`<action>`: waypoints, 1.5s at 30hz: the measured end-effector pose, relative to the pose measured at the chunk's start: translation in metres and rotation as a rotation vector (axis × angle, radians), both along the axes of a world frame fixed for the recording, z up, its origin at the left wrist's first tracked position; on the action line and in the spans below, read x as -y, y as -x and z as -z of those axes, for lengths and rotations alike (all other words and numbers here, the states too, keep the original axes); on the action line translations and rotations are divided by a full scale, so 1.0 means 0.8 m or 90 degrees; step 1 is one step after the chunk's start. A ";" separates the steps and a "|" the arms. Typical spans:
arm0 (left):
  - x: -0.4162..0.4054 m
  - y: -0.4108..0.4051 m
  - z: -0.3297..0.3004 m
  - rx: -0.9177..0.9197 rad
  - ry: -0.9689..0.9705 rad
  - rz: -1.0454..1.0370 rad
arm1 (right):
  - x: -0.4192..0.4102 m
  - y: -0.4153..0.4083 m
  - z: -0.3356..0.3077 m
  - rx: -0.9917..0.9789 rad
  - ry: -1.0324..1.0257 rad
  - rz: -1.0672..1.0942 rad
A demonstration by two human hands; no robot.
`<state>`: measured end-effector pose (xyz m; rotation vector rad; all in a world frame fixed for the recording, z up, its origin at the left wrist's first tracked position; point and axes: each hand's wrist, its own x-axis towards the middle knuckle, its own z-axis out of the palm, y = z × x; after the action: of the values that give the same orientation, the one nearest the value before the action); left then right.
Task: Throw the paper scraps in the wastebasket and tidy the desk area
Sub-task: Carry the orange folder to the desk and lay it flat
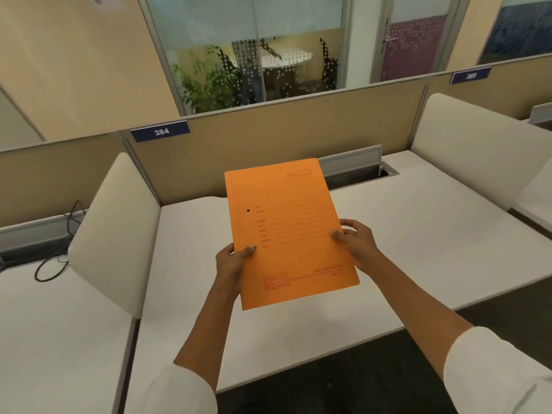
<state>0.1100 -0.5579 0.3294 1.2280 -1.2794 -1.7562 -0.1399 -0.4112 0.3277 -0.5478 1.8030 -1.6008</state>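
Note:
An orange file folder (pixel 288 231) with red printed lines is held up above the white desk (pixel 403 246), tilted slightly to the left. My left hand (pixel 234 264) grips its lower left edge, thumb on the front. Its right edge is pinched by my right hand (pixel 357 240). No paper scraps or wastebasket show in this view.
White padded dividers stand at the left (pixel 116 234) and right (pixel 478 150) of the desk. A beige partition (pixel 268 138) labelled 384 backs it, with an open cable tray (pixel 358 171). Black cables (pixel 56 258) lie on the neighbouring desk at left. Dark floor lies below the front edge.

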 end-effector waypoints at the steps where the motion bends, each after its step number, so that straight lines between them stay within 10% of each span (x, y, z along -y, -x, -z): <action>1: 0.011 0.010 0.006 0.004 -0.007 -0.010 | 0.014 0.012 0.006 0.001 -0.005 -0.006; 30: 0.260 0.216 0.150 0.225 -0.024 -0.162 | 0.296 0.239 0.166 0.024 -0.193 -0.179; 45: 0.319 0.264 0.221 0.511 0.117 0.141 | 0.369 0.285 0.237 -0.244 -0.317 -0.322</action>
<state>-0.1011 -0.8127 0.1522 1.8183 -2.0331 -1.2532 -0.3679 -0.7062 0.1384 -1.0141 2.0260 -0.7067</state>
